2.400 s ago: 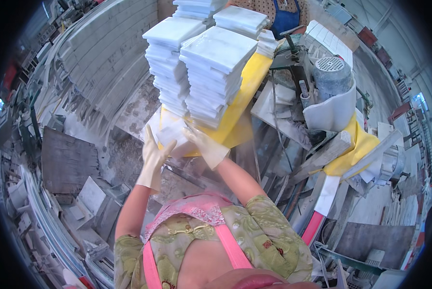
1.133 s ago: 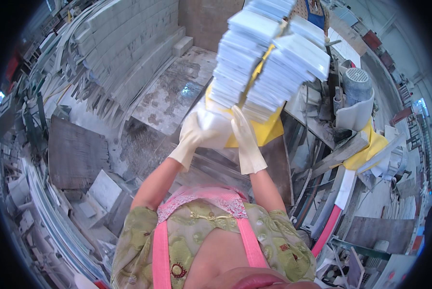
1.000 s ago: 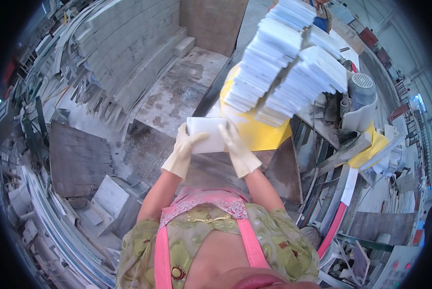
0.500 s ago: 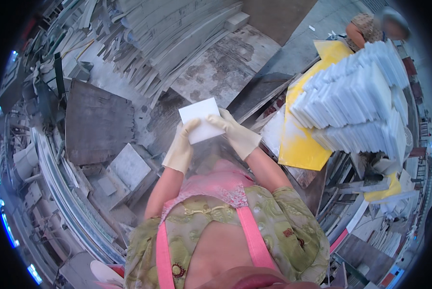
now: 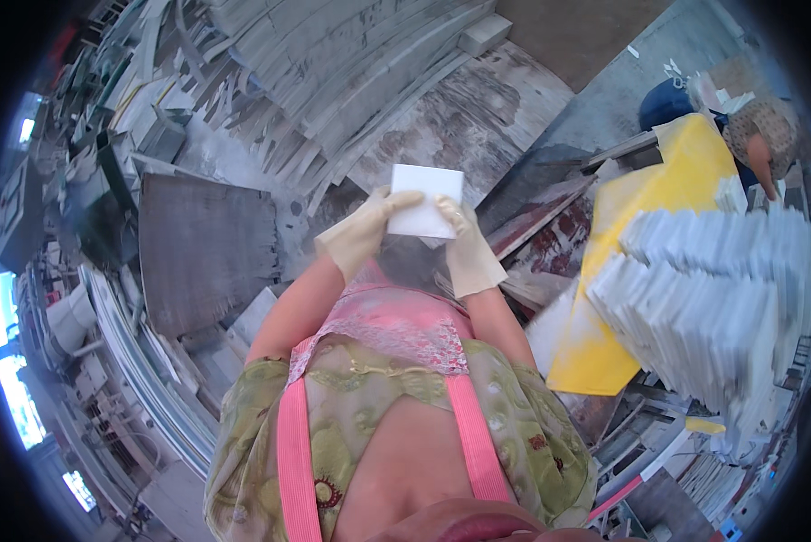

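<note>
Held up in front of my chest is a white rectangular tile, smooth and blank on its visible face. My left hand, in a cream rubber glove, is closed on its left side with the thumb lying across the face. My right hand, gloved the same way, grips the lower right edge, its thumb also on the face. The fingers behind the tile are hidden.
On the right, tight rows of white tiles stand beside a yellow sheet. Another person bends behind them. A dark worn board lies left; long pale strips are piled beyond, next to a stained flat slab.
The tile has turned in my hands to sit nearly level and is slightly higher. My view has shifted, bringing the tile rows lower and more of the other person into sight.
</note>
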The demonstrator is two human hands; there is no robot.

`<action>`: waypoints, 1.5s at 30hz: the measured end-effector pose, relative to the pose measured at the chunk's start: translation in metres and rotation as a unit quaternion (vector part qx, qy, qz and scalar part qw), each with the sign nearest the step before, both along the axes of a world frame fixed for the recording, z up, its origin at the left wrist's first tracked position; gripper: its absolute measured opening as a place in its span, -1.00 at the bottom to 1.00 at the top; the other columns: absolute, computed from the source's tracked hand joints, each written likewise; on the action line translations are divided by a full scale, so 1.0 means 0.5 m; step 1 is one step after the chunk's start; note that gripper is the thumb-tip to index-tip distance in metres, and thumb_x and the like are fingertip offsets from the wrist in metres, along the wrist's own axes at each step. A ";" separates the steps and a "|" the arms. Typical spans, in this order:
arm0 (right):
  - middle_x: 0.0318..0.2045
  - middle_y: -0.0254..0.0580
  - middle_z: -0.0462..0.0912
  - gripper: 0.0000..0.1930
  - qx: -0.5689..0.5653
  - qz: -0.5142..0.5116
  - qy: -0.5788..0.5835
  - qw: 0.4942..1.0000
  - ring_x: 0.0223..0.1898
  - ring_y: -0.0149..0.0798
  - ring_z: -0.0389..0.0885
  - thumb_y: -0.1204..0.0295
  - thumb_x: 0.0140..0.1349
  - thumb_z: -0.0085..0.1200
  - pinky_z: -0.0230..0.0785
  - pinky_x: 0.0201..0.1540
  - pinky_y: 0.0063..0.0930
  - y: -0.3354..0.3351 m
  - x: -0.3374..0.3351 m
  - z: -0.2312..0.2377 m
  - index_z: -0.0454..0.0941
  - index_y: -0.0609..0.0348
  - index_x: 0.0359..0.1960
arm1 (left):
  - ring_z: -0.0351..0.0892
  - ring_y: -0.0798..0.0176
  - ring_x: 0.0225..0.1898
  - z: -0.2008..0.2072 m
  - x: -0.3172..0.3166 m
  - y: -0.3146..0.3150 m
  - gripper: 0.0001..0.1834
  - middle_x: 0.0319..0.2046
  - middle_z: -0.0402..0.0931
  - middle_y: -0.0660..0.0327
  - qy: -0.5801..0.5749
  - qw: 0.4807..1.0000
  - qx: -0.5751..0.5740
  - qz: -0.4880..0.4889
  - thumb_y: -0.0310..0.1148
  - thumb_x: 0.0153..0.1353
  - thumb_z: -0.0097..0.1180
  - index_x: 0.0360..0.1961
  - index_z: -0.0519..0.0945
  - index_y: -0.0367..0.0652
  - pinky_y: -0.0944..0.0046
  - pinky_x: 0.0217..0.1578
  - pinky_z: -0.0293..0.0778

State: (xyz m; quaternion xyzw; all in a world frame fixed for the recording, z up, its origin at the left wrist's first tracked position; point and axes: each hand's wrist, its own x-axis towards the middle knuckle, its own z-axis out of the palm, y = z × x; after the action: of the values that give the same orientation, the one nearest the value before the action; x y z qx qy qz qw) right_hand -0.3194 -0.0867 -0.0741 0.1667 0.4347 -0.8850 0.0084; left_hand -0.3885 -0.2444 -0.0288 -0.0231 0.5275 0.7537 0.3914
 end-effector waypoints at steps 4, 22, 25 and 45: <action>0.03 0.02 0.64 -0.45 0.002 -0.093 -0.026 0.995 0.02 -0.12 0.68 0.26 0.27 0.14 0.55 0.10 -0.25 0.011 -0.132 -0.030 0.45 0.38 0.21 | 0.47 0.15 0.25 -0.052 -0.166 0.011 -0.28 0.18 0.52 -0.01 0.079 0.989 -0.124 -0.018 -0.04 0.33 0.19 0.31 0.38 -0.40 0.19 0.28 0.31; 0.12 -0.19 0.58 -0.37 0.313 -0.263 -0.134 0.903 0.16 -0.23 0.54 0.46 0.11 0.39 0.34 0.26 -0.28 0.435 -0.676 -0.030 0.46 0.20 0.25 | 0.53 0.39 -0.05 -0.171 -0.785 -0.219 -0.52 -0.17 0.58 0.32 -0.001 0.985 -0.170 -0.003 -0.06 0.34 0.22 0.08 0.53 -0.22 0.33 0.06 0.41; 0.15 -0.01 0.60 -0.10 0.490 -0.200 -0.229 0.817 0.20 -0.09 0.55 0.11 -0.07 0.53 0.36 0.26 -0.28 0.504 -0.821 -0.124 0.40 0.22 0.31 | 0.52 0.40 -0.03 -0.225 -0.848 -0.129 -0.55 -0.15 0.58 0.32 -0.076 0.966 -0.245 -0.030 -0.14 0.35 0.21 0.10 0.54 -0.23 0.37 0.05 0.40; 0.01 0.05 0.64 -0.05 0.789 0.255 -0.132 0.543 0.01 0.07 0.65 0.06 -0.05 0.44 0.54 0.05 -0.09 0.600 -1.434 -0.800 0.22 0.09 0.36 | 0.50 0.23 0.24 -0.755 -1.010 0.269 -0.52 0.15 0.55 0.10 -0.292 0.922 -0.251 0.028 -0.24 0.47 0.03 0.28 0.44 -0.32 0.26 0.30 0.34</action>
State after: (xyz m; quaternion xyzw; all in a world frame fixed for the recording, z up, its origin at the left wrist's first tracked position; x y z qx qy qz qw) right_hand -1.0366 0.2135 -0.4742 0.1028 0.9759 -0.1131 0.1555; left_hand -0.8936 -0.1099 -0.4065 -0.3548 0.5609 0.5668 0.4881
